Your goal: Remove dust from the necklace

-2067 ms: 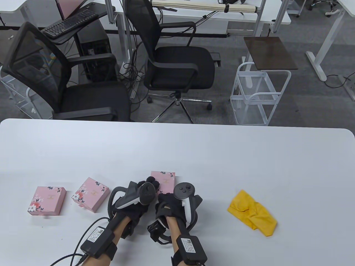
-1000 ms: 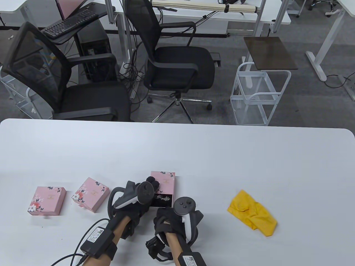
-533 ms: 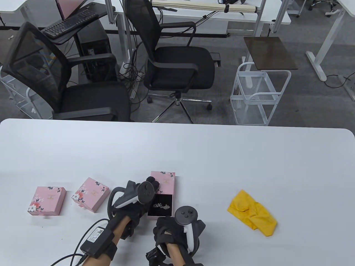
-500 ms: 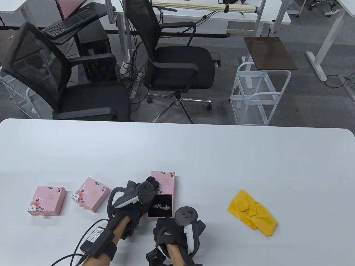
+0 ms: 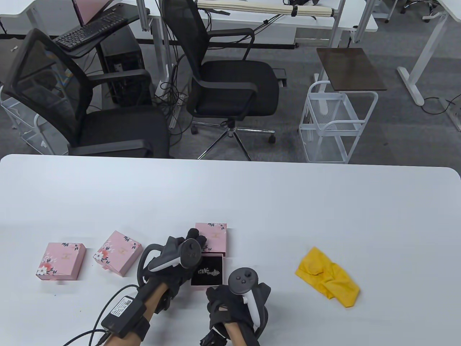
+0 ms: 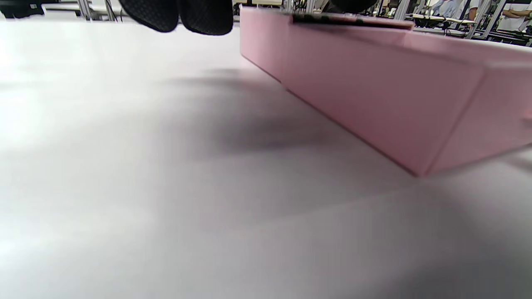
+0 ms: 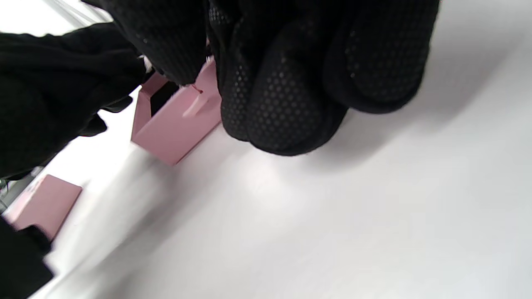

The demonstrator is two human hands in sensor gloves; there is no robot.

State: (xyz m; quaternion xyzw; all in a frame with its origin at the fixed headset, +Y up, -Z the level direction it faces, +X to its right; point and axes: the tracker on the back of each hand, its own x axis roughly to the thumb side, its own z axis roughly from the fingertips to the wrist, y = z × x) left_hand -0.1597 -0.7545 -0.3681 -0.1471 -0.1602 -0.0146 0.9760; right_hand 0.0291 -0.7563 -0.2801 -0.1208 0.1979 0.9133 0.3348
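Necklace point(image 5: 208, 270) lay on the black lining of a pink drawer tray point(image 5: 207, 286), pulled out of its floral sleeve point(image 5: 215, 236) on the white table point(image 5: 288, 202). Left hand point(image 5: 176, 266) rested against the sleeve's left side, fingers curved over it. Right hand point(image 5: 230, 306), fingers curled, pinched the tray's pull tab point(image 7: 195, 106). Yellow cloth point(image 5: 327, 277) well apart, rightward.

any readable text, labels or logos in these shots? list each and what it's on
Nothing can be read as words.
Small gold mark on each pink floral gift box lid: too small to read.
White printed label on the black wrist module strapped to the left forearm: print too small to read.
Left and right wrist views: no text in sight.
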